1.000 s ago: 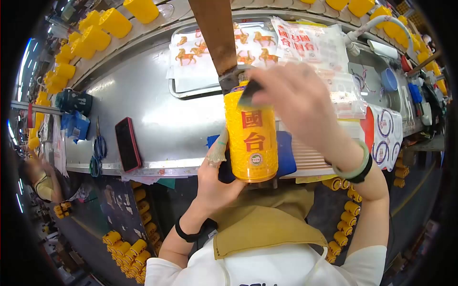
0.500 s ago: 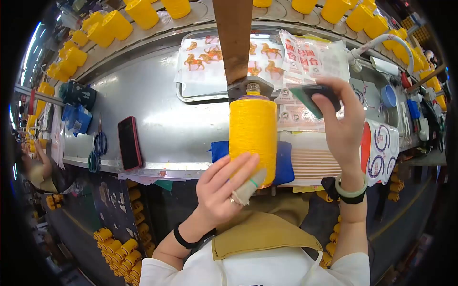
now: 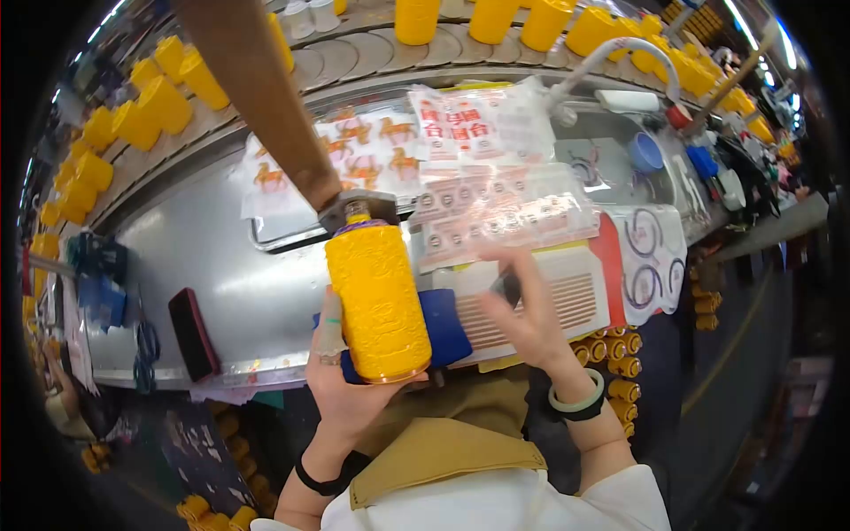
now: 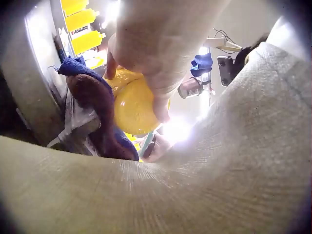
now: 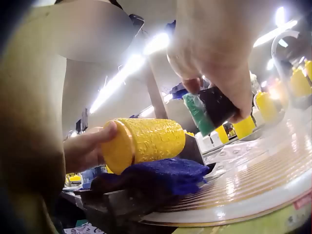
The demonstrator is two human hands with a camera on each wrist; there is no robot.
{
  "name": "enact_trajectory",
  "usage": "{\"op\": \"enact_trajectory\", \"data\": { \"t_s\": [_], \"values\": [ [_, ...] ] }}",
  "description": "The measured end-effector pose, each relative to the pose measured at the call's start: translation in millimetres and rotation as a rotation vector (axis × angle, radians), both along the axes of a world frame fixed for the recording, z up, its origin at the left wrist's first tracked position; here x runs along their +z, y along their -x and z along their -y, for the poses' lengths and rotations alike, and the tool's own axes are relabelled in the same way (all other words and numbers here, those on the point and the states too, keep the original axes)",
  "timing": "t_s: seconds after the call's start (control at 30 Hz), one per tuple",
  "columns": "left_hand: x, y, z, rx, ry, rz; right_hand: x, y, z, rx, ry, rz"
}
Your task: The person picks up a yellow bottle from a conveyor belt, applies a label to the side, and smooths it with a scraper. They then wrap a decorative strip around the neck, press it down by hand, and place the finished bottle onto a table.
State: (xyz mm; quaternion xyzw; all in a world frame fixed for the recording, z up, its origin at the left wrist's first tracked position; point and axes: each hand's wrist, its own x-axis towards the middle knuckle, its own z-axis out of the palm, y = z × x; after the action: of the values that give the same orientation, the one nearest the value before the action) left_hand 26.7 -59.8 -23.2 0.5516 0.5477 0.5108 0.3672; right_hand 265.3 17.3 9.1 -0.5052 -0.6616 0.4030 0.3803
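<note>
A yellow, embossed bottle (image 3: 379, 305) lies over a folded blue cloth (image 3: 445, 327), its neck against the metal bracket (image 3: 361, 209) of a wooden post. My left hand (image 3: 341, 389) holds the bottle at its left side and base, thumb and fingers around the lower end; the right wrist view shows the thumb at the base rim. A finger cover (image 3: 330, 332) with a green band is on one left finger. To the right, my right hand (image 3: 536, 323) pinches a black scraper with a green edge (image 5: 209, 109), apart from the bottle and above a brown-striped pad (image 3: 567, 305).
The wooden post (image 3: 257, 93) slants over the metal table. Sheets with horse decals (image 3: 372, 150) and red-character decals (image 3: 482, 124) lie behind. A phone (image 3: 193, 334) and scissors (image 3: 147, 350) are left, a blue bowl (image 3: 645, 152) right. Yellow bottles (image 3: 164, 111) line the conveyor.
The bottle has turned, and its red characters have gone out of sight. My left hand moved from its front to its side and base. My right hand drew away with the scraper, lower and right.
</note>
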Motion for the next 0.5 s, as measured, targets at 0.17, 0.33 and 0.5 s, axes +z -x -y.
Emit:
{"op": "enact_trajectory", "data": {
  "t_s": [0.17,0.33,0.5],
  "values": [
    [-1,0,-1,0.016,0.016,0.041,3,-18,-17,0.105,-0.018,0.251],
    [-6,4,0,0.067,-0.052,-0.177,6,-14,-73,0.198,-0.223,0.423],
    [-4,9,1,0.037,-0.096,-0.246,-13,26,-155,0.358,-0.439,0.627]
  ]
}}
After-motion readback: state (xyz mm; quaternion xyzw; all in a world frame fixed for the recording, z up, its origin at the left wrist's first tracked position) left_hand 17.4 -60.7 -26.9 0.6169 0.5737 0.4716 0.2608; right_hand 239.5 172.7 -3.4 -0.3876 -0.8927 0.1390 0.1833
